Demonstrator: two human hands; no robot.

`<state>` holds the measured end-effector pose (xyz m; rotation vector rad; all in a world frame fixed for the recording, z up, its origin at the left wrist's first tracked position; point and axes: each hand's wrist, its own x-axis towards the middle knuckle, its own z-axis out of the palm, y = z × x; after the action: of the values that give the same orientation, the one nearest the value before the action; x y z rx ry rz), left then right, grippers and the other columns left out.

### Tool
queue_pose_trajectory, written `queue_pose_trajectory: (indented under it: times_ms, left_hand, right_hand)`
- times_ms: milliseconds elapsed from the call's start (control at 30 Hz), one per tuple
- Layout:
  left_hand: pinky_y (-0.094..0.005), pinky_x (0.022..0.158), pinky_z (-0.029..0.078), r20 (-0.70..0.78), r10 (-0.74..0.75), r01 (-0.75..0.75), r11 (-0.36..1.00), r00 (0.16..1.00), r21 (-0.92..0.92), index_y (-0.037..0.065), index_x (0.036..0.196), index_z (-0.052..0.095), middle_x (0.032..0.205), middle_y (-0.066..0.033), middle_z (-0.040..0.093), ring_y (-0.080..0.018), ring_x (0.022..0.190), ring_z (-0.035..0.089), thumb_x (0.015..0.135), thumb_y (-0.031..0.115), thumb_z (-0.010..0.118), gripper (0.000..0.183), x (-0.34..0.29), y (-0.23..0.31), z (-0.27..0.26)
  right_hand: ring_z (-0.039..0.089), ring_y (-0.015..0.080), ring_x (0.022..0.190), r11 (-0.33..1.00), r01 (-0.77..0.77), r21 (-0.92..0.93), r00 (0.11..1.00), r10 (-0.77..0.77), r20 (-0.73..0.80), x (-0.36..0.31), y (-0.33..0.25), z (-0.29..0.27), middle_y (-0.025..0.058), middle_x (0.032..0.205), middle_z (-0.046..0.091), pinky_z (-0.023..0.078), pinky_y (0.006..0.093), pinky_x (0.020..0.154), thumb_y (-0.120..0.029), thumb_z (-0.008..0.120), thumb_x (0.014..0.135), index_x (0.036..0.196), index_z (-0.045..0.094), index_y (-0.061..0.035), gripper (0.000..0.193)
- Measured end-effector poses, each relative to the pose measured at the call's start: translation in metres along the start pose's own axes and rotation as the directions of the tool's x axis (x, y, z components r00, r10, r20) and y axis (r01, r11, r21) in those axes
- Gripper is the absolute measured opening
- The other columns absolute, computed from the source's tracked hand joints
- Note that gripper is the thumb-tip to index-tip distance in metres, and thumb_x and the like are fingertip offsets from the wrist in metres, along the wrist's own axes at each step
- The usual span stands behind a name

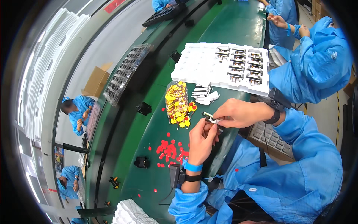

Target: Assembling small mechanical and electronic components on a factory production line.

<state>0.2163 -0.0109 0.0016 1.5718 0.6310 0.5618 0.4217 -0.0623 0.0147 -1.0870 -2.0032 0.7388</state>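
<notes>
Clearly both hands met over the near edge of the green desk (223,33); the left hand (201,140) and the right hand (238,112) pinched one small metal clip (211,118) between them, the left grip clenched on its lower end from beneath, the right grip clenched on its upper end from the side; the clip sat in the air just above the desk, near a clear bag of yellow tags (176,100) and well apart from the far side.

It looked a light, stiff little thing, thin and probably springy, with dark and silvery parts; I judged it would not bend under fingertips but could slip or twist if pinched on a smooth flat face; the safest hold seemed to be along its narrow edges, near the middle, with thumb and forefinger, leaving the ends free.

Red tags (169,149) lay scattered on the desk just left of the left wrist; a few white pieces (205,95) lay beside the bag; beyond them stood a white tray (194,63) with rows of similar clips in its right-hand pockets, the left pockets bare. Other people in blue coats sat along the desk, their hands apart from these two.
</notes>
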Motion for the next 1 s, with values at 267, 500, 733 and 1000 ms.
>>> queue_pose_trajectory:
  times_ms: [267, 500, 733, 1000]
  left_hand:
    - [-0.0204, 0.049, 0.043, 0.019, 0.041, -0.042, 0.998, 0.999, 0.046, 0.000, 0.096, 0.057, 0.074, -0.0036, 0.066, -0.0071, 0.057, 0.058, 0.099, 0.010, 0.059, 0.011, -0.003, -0.004, -0.001]
    - [-0.0256, 0.047, 0.039, -0.196, 0.085, -0.058, 0.988, 0.977, 0.140, -0.002, 0.087, 0.055, 0.062, -0.0040, 0.061, -0.0060, 0.053, 0.052, 0.090, 0.008, 0.064, 0.014, -0.003, -0.008, 0.009]
    - [-0.0222, 0.042, 0.037, -0.246, 0.206, -0.110, 0.928, 0.947, 0.357, 0.000, 0.078, 0.050, 0.059, -0.0012, 0.055, -0.0048, 0.047, 0.047, 0.091, 0.001, 0.057, 0.015, -0.003, -0.011, 0.003]
    - [-0.0256, 0.038, 0.044, -0.397, -0.068, 0.029, 0.994, 0.915, -0.105, -0.004, 0.081, 0.054, 0.064, -0.0109, 0.063, -0.0160, 0.046, 0.060, 0.091, 0.002, 0.057, 0.012, -0.008, 0.004, -0.006]
  right_hand:
    - [0.059, 0.0406, 0.063, 0.996, 0.010, 0.086, 1.000, -0.010, 0.003, 0.001, -0.001, 0.002, 0.0200, 0.064, 0.058, 0.047, 0.0452, 0.059, -0.011, 0.062, 0.085, 0.075, 0.057, 0.0039, 0.019]
    - [0.059, 0.0426, 0.062, 0.958, 0.110, -0.266, 0.982, -0.146, -0.120, 0.002, -0.003, 0.024, 0.0217, 0.063, 0.057, 0.047, 0.0481, 0.055, -0.010, 0.065, 0.077, 0.074, 0.051, 0.0034, 0.020]
    - [0.061, 0.0399, 0.062, 0.945, 0.070, -0.318, 0.952, -0.158, -0.261, 0.003, 0.000, 0.037, 0.0208, 0.063, 0.057, 0.047, 0.0476, 0.055, -0.011, 0.066, 0.076, 0.075, 0.052, 0.0037, 0.021]
    - [0.059, 0.0342, 0.055, 0.953, -0.097, -0.288, 0.938, -0.009, -0.345, 0.009, 0.020, 0.016, 0.0169, 0.060, 0.055, 0.046, 0.0415, 0.053, -0.009, 0.066, 0.071, 0.073, 0.055, 0.0007, 0.015]
